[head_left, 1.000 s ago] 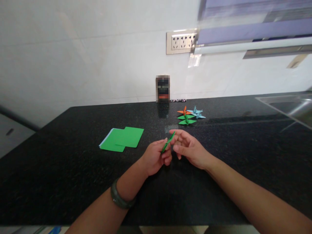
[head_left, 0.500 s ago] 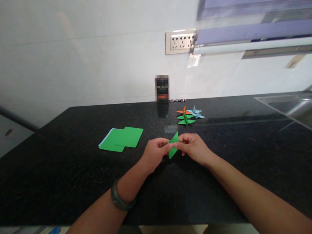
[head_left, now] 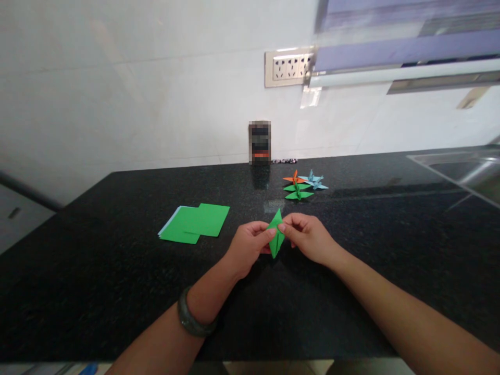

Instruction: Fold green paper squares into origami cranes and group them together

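A green piece of folded origami paper (head_left: 276, 245), shaped like a narrow diamond with a slit down its lower half, is held just above the counter. My left hand (head_left: 248, 246) pinches its left side, thumb on top and fingers behind. From the right, my right hand (head_left: 308, 234) grips the other side, its thumb near the middle of the fold. Beyond my hands stand finished paper cranes: a green crane (head_left: 299, 194), an orange crane (head_left: 295, 178) and a blue crane (head_left: 317, 183), with others close against them.
Green square sheets (head_left: 187, 224) overlap on the left, a pale blue edge showing beneath. A blurred-out dark upright object (head_left: 260, 143) leans by the wall, a patterned strip (head_left: 285, 161) beside it. The black counter (head_left: 97, 271) meets a sink (head_left: 472, 169) at right. Wall sockets (head_left: 289, 67) sit above.
The green folded paper has turned more upright and faces me more, its slit showing more clearly. My right thumb has shifted slightly up; both hands keep their hold.
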Motion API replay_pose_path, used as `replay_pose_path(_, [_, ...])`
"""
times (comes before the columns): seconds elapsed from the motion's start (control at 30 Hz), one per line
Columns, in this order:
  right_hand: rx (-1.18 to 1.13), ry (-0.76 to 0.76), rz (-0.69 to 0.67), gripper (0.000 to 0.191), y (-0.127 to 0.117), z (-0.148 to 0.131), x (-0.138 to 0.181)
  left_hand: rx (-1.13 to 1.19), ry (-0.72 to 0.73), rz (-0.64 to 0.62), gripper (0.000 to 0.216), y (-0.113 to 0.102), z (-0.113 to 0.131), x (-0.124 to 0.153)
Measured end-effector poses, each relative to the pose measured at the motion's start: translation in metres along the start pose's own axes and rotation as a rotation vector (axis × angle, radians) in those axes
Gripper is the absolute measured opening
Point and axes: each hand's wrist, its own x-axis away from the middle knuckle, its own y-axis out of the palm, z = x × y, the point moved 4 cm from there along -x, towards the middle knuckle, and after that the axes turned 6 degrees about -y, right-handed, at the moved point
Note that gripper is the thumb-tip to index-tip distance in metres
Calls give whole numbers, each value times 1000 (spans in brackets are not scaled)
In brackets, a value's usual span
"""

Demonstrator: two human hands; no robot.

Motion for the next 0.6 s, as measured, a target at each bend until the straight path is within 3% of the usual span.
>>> replay_pose_path(0.23, [82,-137,121,32,4,-3,3,82,-16,35,20,0,4,1])
replay_pose_path(0.5, [155,-197,159,13,1,-6,6,120,1,71,21,-4,5,0])
replay_pose_path(0.6, [-38,-169,135,13,3,-4,5,138,4,81,25,-7,5,-1])
